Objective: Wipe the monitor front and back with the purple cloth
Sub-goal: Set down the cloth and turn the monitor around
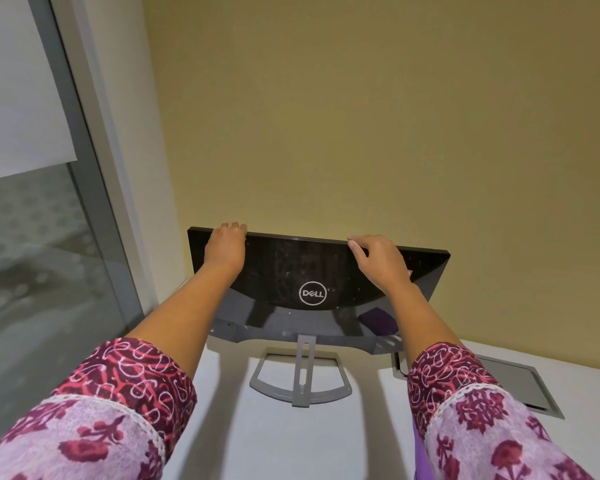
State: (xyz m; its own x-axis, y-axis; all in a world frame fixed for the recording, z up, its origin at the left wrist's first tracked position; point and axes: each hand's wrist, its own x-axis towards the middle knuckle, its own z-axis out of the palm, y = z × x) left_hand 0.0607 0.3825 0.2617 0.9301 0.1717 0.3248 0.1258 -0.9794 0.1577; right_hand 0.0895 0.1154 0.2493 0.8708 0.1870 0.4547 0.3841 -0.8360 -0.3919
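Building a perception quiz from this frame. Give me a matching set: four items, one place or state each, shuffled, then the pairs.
Items:
1. left hand
2. right hand
3. purple cloth
4. monitor stand

Places or states:
A. grey, on the white desk
B. lying behind the monitor's lower right part
C. on the top edge near the left corner
D. on the top edge, right of centre

Pairs: 1-C, 2-D, 3-B, 4-A

Both my arms reach forward, patterned sleeves pushed up past the elbows. My left hand lies palm down with fingers curled over an edge. My right hand is raised beside it, fingers bent, fingertips touching the same edge.
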